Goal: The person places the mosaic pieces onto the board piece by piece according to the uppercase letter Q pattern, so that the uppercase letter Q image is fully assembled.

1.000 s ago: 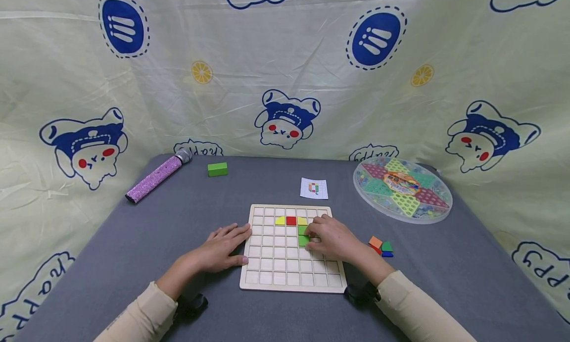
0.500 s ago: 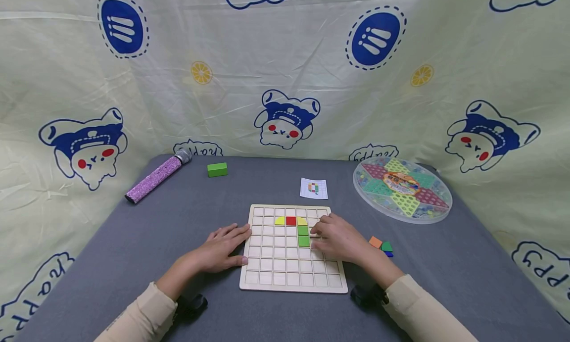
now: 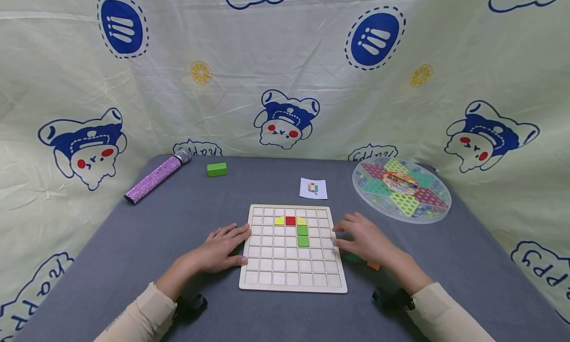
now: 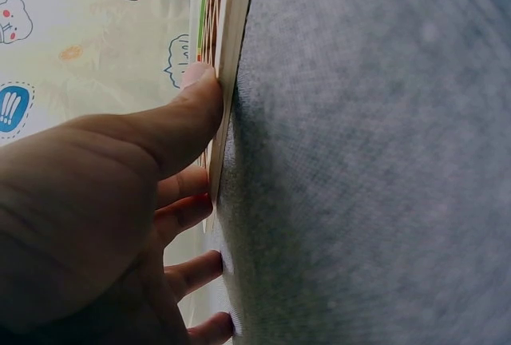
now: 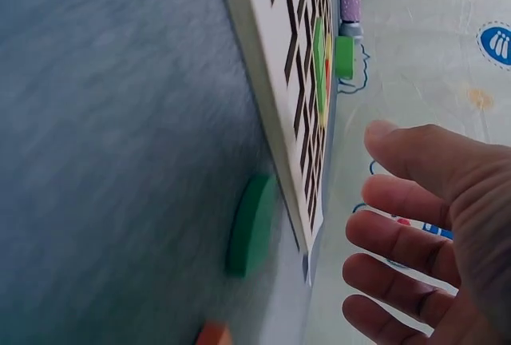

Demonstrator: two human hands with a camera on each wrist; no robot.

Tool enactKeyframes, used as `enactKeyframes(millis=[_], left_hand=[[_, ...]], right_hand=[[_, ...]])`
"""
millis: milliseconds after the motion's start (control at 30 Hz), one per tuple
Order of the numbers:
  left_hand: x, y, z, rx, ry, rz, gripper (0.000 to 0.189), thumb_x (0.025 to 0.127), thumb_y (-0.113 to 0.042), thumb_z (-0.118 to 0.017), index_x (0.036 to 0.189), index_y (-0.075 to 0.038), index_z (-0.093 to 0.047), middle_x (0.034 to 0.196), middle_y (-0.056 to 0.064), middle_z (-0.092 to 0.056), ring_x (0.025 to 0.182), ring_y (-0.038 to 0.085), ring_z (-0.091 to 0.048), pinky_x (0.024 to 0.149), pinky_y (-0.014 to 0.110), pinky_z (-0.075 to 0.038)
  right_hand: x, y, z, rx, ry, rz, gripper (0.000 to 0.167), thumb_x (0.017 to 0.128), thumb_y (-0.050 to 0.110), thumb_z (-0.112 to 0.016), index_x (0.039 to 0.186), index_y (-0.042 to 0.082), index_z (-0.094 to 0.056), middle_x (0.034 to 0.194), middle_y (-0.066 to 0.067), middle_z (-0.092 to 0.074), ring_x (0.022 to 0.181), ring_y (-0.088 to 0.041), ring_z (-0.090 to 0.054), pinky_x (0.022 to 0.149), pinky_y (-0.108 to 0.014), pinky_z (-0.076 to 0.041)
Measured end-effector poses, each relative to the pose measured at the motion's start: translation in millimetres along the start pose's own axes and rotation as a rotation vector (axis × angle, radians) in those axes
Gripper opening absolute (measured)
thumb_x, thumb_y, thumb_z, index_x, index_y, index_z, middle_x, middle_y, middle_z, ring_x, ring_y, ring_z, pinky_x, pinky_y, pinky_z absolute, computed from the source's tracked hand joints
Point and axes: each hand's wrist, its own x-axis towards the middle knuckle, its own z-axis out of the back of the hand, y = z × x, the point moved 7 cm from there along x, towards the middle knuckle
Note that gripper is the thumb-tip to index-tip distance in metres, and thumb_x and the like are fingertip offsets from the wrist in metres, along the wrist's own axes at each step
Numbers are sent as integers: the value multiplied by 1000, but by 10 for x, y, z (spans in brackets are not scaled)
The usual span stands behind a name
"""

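Observation:
A pale wooden grid board [image 3: 279, 278] lies in the middle of the table. In its cells sit a red square [image 3: 290, 221], two yellow pieces [image 3: 279, 221] and two green squares [image 3: 303, 241]. Along the board's left edge rests my left hand [image 3: 218, 250], fingers extended; the thumb [image 4: 188, 117] touches the rim. My right hand [image 3: 367, 240] hovers by the right edge, holding nothing, with its fingers loosely bent. Below it on the cloth lie a dark green piece [image 5: 252, 227] and an orange piece [image 3: 373, 266]. That hand hides any other loose pieces.
A small printed pattern card [image 3: 313, 188] lies behind the board. Back right stands a round Chinese checkers set [image 3: 429, 211]. A green block [image 3: 216, 170] and a purple glittery microphone [image 3: 153, 178] lie at the back left, before a patterned curtain [image 3: 285, 50].
My right hand has drawn back from the green squares and moved right, off the board, over the loose pieces. My left hand has stayed at the left edge.

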Motion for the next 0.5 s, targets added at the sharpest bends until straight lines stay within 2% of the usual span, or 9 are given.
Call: enactKeyframes(millis=[333, 500], left_hand=[[4, 6, -4, -1, 0, 10, 70, 92, -42, -56, 149, -12, -28, 157, 7, -26, 144, 38, -18, 107, 66, -16], [3, -4, 2, -4, 3, 8, 70, 92, -41, -56, 149, -11, -29, 156, 8, -27, 144, 39, -18, 107, 67, -15]], right_hand=[[-292, -259, 127, 28, -6, -64, 26, 81, 29, -74, 101, 13, -70, 98, 2, -62, 88, -14, -50, 72, -34, -45], [-411, -326, 177, 7, -19, -62, 25, 80, 27, -75, 99, 12, -70, 96, 1, -63, 87, -16, -51, 73, -38, -46]])
